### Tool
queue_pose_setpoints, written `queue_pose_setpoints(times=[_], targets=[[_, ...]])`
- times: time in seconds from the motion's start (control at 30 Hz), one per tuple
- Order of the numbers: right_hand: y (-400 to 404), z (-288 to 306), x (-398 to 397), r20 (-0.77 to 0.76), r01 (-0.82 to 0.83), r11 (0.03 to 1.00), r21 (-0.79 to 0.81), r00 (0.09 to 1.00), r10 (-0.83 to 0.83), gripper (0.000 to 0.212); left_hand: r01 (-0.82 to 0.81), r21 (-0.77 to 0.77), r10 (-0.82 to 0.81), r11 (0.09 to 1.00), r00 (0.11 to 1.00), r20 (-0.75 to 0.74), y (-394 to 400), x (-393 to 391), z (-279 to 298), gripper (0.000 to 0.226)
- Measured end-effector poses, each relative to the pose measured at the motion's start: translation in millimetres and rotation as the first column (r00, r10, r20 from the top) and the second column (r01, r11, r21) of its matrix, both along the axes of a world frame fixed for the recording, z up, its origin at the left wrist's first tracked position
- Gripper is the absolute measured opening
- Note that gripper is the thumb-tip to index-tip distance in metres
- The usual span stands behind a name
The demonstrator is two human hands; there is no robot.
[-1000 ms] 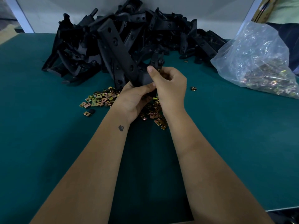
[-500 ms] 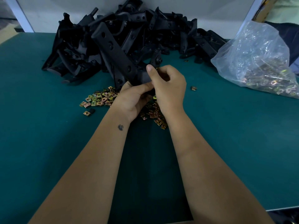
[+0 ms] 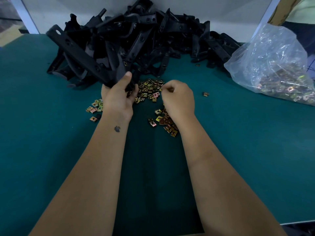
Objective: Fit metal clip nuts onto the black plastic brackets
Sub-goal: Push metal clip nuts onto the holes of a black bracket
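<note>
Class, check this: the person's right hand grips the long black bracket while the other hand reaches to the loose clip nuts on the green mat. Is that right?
One detail is wrong. The head view shows the left hand gripping the long black bracket, not the right. The right hand, fingers curled, is at the loose clip nuts on the green mat.

Arms: two forearms, bare from the frame's lower edge to the wrists; no sleeve in view.
Left hand [image 3: 119,99]: bare.
Right hand [image 3: 178,99]: bare.
Marking: small dark swan-shaped tattoo [image 3: 117,129] on the left wrist.
</note>
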State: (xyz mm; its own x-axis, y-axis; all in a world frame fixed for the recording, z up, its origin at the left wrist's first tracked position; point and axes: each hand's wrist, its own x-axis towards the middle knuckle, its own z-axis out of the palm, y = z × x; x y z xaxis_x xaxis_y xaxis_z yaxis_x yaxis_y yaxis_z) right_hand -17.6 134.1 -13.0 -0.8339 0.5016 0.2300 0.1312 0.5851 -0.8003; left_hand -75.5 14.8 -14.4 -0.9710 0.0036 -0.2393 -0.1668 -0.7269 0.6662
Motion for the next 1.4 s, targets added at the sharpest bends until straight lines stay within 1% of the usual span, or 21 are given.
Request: queue_pose_setpoints(times=[0.07, 0.17, 0.23, 0.3, 0.37, 0.43, 0.53, 0.6, 0.67, 0.77, 0.83, 0.9, 0.97, 1.13, 1.27, 1.33, 1.4], targets=[[-2.2, -3.3, -1.5, 0.062, -0.065, 0.988, 0.139, 0.996, 0.057, 0.021, 0.001, -0.003, -0.001, 1.000, 1.000, -0.016, -0.5, -0.2, -0.5, 0.028], [-3.1, -8.1, -3.8, 0.169, -0.129, 0.916, 0.380, 0.983, 0.069, 0.026, 0.037, 0.003, -0.037, 0.999, 0.998, -0.044, 0.8, 1.5, -1.2, 0.032], [-2.5, -9.4, -4.9, 0.189, -0.136, 0.892, 0.430, 0.980, 0.058, 0.024, 0.064, 0.014, -0.062, 0.998, 0.996, -0.070, 2.1, 2.2, -1.4, 0.031], [-3.1, -9.3, -5.1, 0.176, -0.132, 0.903, 0.408, 0.982, 0.064, 0.020, 0.091, 0.011, -0.090, 0.996, 0.991, -0.101, 3.4, 2.5, -1.6, 0.028], [-4.2, -8.5, -5.1, 0.155, -0.132, 0.924, 0.360, 0.985, 0.080, 0.013, 0.118, -0.005, -0.117, 0.993, 0.986, -0.122, 4.4, 2.5, -2.1, 0.027], [-4.8, -7.6, -5.2, 0.111, -0.128, 0.953, 0.275, 0.989, 0.100, 0.008, 0.146, -0.007, -0.145, 0.989, 0.980, -0.133, 4.8, 2.9, -2.0, 0.027], [-4.8, -5.0, -5.5, -0.036, -0.104, 0.994, 0.040, 0.994, 0.105, 0.014, 0.174, 0.001, -0.172, 0.985, 0.974, -0.147, 5.9, 4.3, -1.7, 0.028], [-3.7, -2.6, -5.6, -0.138, -0.097, 0.989, -0.109, 0.987, 0.082, 0.017, 0.196, 0.021, -0.190, 0.980, 0.969, -0.157, 6.6, 5.4, -0.9, 0.027], [-2.5, -0.1, -4.5, -0.211, -0.121, 0.962, -0.243, 0.975, 0.069, 0.018, 0.234, 0.058, -0.222, 0.971, 0.963, -0.154, 6.7, 5.6, 0.3, 0.028], [-0.9, 2.1, -3.2, -0.277, -0.156, 0.905, -0.395, 0.960, 0.045, 0.016, 0.287, 0.099, -0.271, 0.953, 0.951, -0.151, 6.9, 5.9, 2.3, 0.030], [0.3, 3.9, -2.3, -0.305, -0.182, 0.829, -0.529, 0.952, 0.015, 0.014, 0.310, 0.107, -0.291, 0.945, 0.943, -0.160, 8.1, 7.2, 3.1, 0.028], [1.7, 5.9, -1.0, -0.323, -0.234, 0.712, -0.662, 0.946, 0.011, 0.012, 0.329, 0.093, -0.310, 0.940, 0.935, -0.173, 9.4, 9.0, 2.6, 0.025], [2.7, 6.9, 0.0, -0.340, -0.270, 0.639, -0.720, 0.940, 0.014, 0.011, 0.347, 0.099, -0.326, 0.933, 0.928, -0.182, 9.8, 10.1, 1.3, 0.024], [3.5, 7.7, -0.2, -0.375, -0.318, 0.551, -0.772, 0.927, 0.011, 0.011, 0.380, 0.126, -0.353, 0.916, 0.915, -0.195, 8.0, 9.8, -1.1, 0.020], [4.4, 7.2, -2.1, -0.391, -0.364, 0.449, -0.816, 0.920, 0.034, 0.010, 0.380, 0.139, -0.352, 0.915, 0.917, -0.188, 8.2, 10.6, -1.3, 0.015], [4.7, 6.4, -2.9, -0.395, -0.373, 0.399, -0.838, 0.918, 0.029, 0.014, 0.378, 0.149, -0.350, 0.914, 0.918, -0.185, 8.0, 10.4, -1.4, 0.014], [4.7, 5.4, -3.1, -0.407, -0.379, 0.396, -0.837, 0.914, 0.014, 0.012, 0.383, 0.156, -0.353, 0.911, 0.917, -0.188, 7.3, 10.4, -0.9, 0.013]])
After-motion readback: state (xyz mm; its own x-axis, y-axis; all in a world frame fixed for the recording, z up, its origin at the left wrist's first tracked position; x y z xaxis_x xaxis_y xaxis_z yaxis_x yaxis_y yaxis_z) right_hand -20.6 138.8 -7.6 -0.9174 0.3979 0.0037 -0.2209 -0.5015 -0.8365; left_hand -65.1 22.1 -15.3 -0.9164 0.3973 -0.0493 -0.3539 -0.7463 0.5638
